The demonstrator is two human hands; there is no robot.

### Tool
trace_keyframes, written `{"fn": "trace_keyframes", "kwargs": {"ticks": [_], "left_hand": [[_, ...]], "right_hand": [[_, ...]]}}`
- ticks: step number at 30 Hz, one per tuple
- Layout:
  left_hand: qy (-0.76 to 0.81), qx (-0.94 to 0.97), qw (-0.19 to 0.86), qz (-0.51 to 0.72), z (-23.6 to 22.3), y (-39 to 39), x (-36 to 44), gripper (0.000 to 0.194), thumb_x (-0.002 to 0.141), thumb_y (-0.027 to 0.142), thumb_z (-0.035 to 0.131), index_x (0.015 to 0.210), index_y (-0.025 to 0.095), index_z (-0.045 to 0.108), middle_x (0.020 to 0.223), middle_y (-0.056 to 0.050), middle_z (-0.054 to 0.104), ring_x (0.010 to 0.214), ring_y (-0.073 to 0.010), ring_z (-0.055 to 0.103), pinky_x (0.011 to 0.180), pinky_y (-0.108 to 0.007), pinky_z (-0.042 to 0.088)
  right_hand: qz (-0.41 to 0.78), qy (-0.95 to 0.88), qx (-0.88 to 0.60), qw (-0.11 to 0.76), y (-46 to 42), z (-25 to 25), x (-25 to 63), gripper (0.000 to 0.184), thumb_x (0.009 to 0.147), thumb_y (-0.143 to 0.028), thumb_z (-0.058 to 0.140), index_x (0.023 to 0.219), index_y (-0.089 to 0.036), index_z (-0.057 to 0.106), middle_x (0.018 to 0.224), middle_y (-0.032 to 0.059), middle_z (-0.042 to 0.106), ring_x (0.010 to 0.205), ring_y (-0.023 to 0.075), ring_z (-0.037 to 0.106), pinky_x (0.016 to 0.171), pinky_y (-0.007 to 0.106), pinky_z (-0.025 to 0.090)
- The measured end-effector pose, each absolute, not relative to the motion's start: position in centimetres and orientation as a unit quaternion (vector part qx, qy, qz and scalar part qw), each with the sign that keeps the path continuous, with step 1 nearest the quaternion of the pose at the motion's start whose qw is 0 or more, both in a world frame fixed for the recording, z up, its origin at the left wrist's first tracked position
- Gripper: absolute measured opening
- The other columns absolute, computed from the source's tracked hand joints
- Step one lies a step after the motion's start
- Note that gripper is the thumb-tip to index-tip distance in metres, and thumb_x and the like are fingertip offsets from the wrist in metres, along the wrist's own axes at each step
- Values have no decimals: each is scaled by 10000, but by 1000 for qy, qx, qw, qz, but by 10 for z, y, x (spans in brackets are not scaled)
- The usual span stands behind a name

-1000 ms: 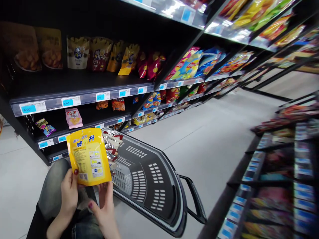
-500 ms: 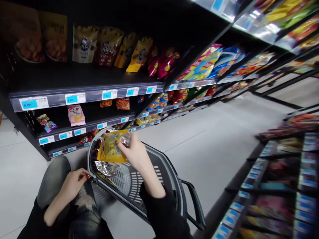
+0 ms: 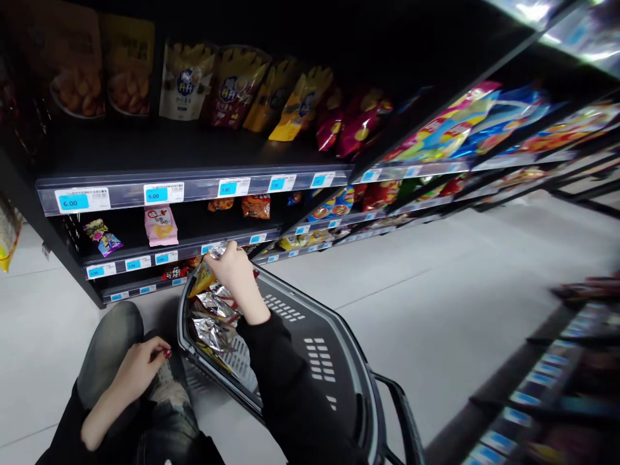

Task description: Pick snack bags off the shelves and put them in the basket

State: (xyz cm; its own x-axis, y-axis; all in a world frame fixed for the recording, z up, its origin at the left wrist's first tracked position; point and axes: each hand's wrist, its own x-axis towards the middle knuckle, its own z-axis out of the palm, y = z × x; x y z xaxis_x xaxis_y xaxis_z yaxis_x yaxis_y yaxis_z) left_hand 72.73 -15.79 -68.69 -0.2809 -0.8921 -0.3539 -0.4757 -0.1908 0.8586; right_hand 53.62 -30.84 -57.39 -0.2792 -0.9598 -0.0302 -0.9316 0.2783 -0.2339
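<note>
- The right hand's point(image 3: 232, 271) thumb and fingers look clamped on the upper part of the yellow snack pouch point(image 3: 202, 279); the far fingertips are hidden, so how firm the grip is cannot be told.
- Half a second ago that pouch was held broadside above the packets; now it is tilted down at the basket's far left end, mostly below the hand, only its yellow edge showing.
- By my reading, the pouch now counts among the basket's contents rather than hanging over them, though it does not look released.
- The left hand point(image 3: 138, 368) is above the knees, thumb and forefinger tips drawn together on nothing visible. Its fingertips were right by the basket's rim; now they sit slightly apart from it, so it seems to play no part in the placing.
- Silver foil packets point(image 3: 213, 332) lie in a row on the near side of the pouch; with the yellow one beyond them, the line appears to run on to the end wall.
- The grey shopping basket point(image 3: 305, 330) stands on the floor, its right part without packets and partly covered by the black sleeve point(image 3: 290, 381).
- Farther out, the pink snack packet point(image 3: 161, 226) and the fry-print standing pouches point(image 3: 188, 81) keep their places on the shelves.
</note>
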Motion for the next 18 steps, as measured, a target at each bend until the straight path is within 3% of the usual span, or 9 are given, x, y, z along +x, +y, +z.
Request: {"fn": "trace_keyframes", "kwargs": {"ticks": [14,18], "left_hand": [[-643,541,194,-506,-700,-167,720,191,835,222,487,933,223,651,954,-22,738,923,-172,674,843,-273,485],[-665,561,231,-436,-711,-203,698,318,867,188,452,1174,186,537,1164,-76,654,982,-157,628,887,-301,492]], "right_hand": [[-24,752,-657,49,-337,-581,551,534,807,-380,619,1153,11,504,1079,260,589,979,298,624,810,338,475],[-26,720,-692,43,-354,-588,563,420,799,-244,597,1093,52,556,1059,272,589,1055,329,562,813,351,464]]}}
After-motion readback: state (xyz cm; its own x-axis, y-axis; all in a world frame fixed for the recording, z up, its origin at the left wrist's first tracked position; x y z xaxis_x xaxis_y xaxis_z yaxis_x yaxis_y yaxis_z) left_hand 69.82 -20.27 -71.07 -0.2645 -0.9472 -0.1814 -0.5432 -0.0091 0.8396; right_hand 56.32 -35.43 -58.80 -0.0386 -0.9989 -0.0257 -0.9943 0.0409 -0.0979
